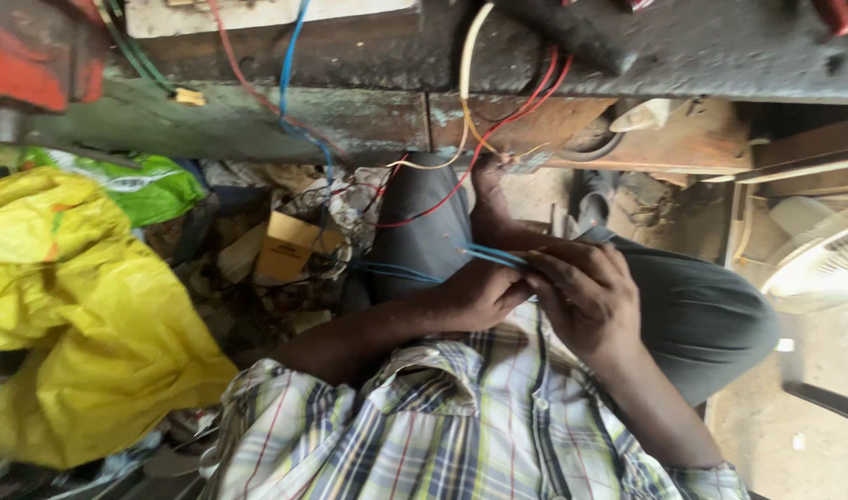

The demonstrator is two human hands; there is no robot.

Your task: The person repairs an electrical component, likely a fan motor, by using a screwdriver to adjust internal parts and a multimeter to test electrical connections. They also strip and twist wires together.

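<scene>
Both my hands meet over my lap, close to my plaid shirt. My left hand (479, 294) pinches a bundle of thin blue wires (493, 256), which run off to the left across my grey trousers (702, 306). My right hand (586, 294) closes its fingers around the same blue wires at their near end, touching the left hand. A red wire (442, 199) and a yellow wire (467, 74) hang from the workbench (350, 120) down to my knee.
A big yellow plastic bag (81, 315) and a green bag (150, 185) lie at the left. A small cardboard box (285, 245) sits amid floor clutter. A red vise (35, 65) is on the bench, a white fan guard (827, 259) at the right.
</scene>
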